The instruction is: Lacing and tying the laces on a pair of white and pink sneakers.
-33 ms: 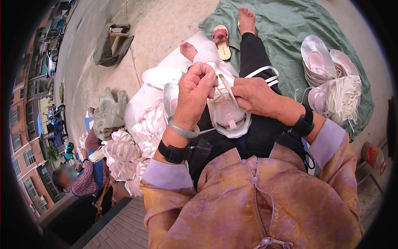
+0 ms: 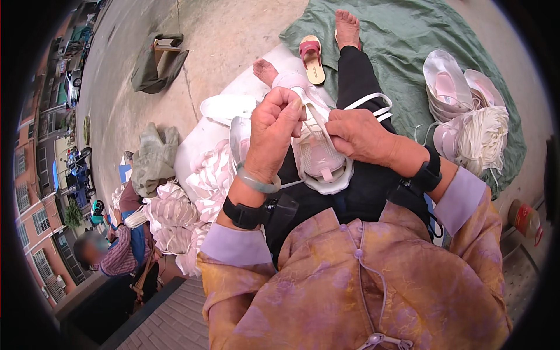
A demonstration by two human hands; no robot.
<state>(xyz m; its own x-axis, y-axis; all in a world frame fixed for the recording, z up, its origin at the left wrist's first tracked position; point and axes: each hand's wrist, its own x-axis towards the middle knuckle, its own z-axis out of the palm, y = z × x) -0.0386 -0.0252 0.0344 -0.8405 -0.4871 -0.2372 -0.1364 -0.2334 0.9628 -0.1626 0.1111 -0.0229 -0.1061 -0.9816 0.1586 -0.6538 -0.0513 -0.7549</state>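
Left hand [image 2: 277, 125] and right hand [image 2: 363, 135] pinch the pink-and-white sneaker [image 2: 319, 156], their contact partly hidden, while bundled laces [image 2: 484, 139] lie near the right edge of the green tarpaulin [image 2: 402, 35].

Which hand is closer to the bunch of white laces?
Right. The right hand is left of the laces; the left hand is farther left, across the shoe.

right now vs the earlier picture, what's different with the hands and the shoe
Nothing visibly changed: nothing moved, and nothing was taken hold of or let go. The left hand and right hand stay at the pink-and-white shoe, and the red-strapped sandal and the white lace bundle lie where they were.
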